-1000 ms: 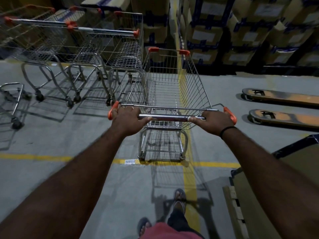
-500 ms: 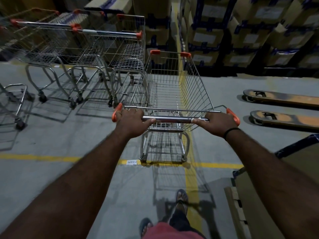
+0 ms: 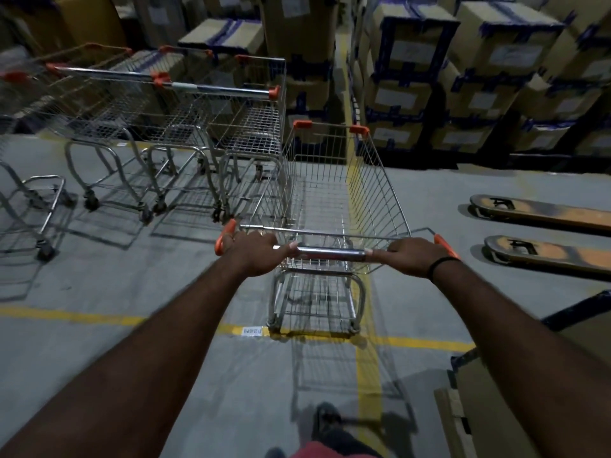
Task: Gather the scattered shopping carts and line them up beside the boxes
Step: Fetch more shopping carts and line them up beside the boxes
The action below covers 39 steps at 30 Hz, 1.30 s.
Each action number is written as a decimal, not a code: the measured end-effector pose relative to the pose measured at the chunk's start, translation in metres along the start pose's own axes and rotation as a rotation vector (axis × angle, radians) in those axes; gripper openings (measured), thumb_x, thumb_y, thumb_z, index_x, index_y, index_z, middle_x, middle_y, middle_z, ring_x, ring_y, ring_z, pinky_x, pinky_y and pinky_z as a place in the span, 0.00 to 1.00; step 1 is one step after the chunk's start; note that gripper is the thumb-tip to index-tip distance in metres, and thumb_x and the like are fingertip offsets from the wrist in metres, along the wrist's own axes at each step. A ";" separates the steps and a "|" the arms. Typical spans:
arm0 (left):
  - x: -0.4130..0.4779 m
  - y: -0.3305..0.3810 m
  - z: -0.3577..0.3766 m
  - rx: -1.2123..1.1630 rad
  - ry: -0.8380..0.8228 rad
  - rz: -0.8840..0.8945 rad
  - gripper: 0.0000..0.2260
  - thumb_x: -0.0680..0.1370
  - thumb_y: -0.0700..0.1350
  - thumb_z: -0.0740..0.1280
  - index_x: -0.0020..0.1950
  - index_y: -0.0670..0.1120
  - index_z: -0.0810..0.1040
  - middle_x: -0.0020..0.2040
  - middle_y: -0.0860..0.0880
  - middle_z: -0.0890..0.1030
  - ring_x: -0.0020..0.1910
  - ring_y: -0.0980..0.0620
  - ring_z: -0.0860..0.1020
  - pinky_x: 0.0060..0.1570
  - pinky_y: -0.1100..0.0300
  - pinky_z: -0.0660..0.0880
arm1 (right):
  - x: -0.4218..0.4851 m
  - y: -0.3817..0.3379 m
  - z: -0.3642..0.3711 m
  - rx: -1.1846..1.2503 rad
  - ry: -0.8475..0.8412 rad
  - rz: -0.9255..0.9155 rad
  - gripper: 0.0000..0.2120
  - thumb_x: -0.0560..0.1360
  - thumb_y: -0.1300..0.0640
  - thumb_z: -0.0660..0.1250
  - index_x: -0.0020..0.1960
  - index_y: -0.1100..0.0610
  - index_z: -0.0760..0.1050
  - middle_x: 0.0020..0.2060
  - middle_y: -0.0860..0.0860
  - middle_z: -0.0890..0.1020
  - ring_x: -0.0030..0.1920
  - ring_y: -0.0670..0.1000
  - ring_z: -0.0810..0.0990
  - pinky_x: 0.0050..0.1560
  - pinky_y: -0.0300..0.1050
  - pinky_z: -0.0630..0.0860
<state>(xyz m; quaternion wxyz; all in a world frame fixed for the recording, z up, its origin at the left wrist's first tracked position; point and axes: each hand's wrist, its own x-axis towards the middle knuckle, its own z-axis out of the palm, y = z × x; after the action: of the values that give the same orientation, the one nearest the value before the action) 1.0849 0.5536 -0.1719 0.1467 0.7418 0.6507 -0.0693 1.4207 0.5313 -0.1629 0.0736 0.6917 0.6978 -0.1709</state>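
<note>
Silver wire shopping cart with orange corners point(image 3: 334, 200) has hardly moved — its back wheels point(image 3: 272, 323) stay on the yellow floor line point(image 3: 82, 316). Your left hand point(image 3: 254, 252) and right hand point(image 3: 413, 257) grip its handle bar point(image 3: 330, 253). More wire carts point(image 3: 211, 127) stand just left, brown taped boxes point(image 3: 413, 61) ahead, flat orange forks point(image 3: 545, 213) right.

Silver wire grid on the near cart point(image 3: 330, 193), chrome handle bar, orange caps on handle ends and front corners; parked carts point(image 3: 211, 90) have the same silver/orange scheme. Stacked boxes point(image 3: 410, 51): tan cardboard, dark-blue tape bands, pale labels. Grey floor point(image 3: 99, 276) with yellow lines point(image 3: 426, 342); pallet forks point(image 3: 542, 213) worn orange with black marks, wristband point(image 3: 441, 263) black, shorts point(image 3: 314, 449) red.
</note>
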 end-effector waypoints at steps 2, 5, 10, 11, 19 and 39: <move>0.005 0.005 -0.011 -0.046 -0.032 0.003 0.42 0.73 0.79 0.41 0.64 0.54 0.80 0.68 0.49 0.79 0.72 0.47 0.71 0.74 0.39 0.44 | 0.011 -0.008 -0.009 0.101 -0.005 -0.055 0.42 0.62 0.14 0.42 0.40 0.48 0.77 0.44 0.49 0.81 0.47 0.52 0.79 0.55 0.52 0.74; 0.012 0.014 -0.024 -0.180 0.060 0.028 0.30 0.78 0.72 0.53 0.54 0.49 0.82 0.59 0.46 0.83 0.64 0.45 0.78 0.66 0.47 0.64 | 0.029 -0.028 -0.024 0.132 0.098 -0.131 0.35 0.72 0.21 0.50 0.42 0.50 0.78 0.39 0.50 0.81 0.42 0.50 0.78 0.47 0.49 0.77; 0.029 0.021 -0.047 -0.275 0.167 0.022 0.28 0.78 0.69 0.61 0.56 0.46 0.83 0.57 0.43 0.83 0.58 0.43 0.80 0.57 0.52 0.76 | 0.061 -0.063 -0.054 0.172 0.120 -0.219 0.30 0.76 0.27 0.55 0.41 0.53 0.77 0.37 0.51 0.80 0.41 0.52 0.79 0.44 0.49 0.76; 0.032 0.020 -0.053 -0.286 0.171 0.013 0.28 0.77 0.69 0.61 0.57 0.47 0.82 0.58 0.44 0.83 0.59 0.44 0.79 0.57 0.51 0.76 | 0.068 -0.070 -0.059 0.180 0.118 -0.238 0.30 0.76 0.27 0.55 0.41 0.52 0.76 0.37 0.50 0.80 0.41 0.52 0.79 0.44 0.49 0.76; 0.049 -0.014 -0.088 -0.358 0.244 -0.057 0.29 0.77 0.69 0.62 0.63 0.47 0.80 0.60 0.45 0.82 0.58 0.46 0.79 0.54 0.52 0.76 | 0.110 -0.147 -0.094 0.190 0.125 -0.416 0.26 0.76 0.28 0.56 0.45 0.49 0.77 0.39 0.47 0.80 0.42 0.49 0.78 0.46 0.48 0.77; 0.160 -0.304 -0.194 -0.320 0.310 0.009 0.27 0.77 0.67 0.63 0.63 0.47 0.80 0.64 0.45 0.81 0.62 0.45 0.78 0.59 0.47 0.76 | 0.269 -0.425 -0.137 0.229 0.228 -0.436 0.24 0.75 0.28 0.58 0.54 0.46 0.78 0.48 0.47 0.83 0.49 0.51 0.81 0.52 0.53 0.79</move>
<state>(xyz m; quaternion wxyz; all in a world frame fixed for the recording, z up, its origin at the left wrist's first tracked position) 0.7908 0.7980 -0.0736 0.1610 0.7137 0.6648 0.1506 1.0092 0.8375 -0.0686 -0.1225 0.5437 0.8102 -0.1814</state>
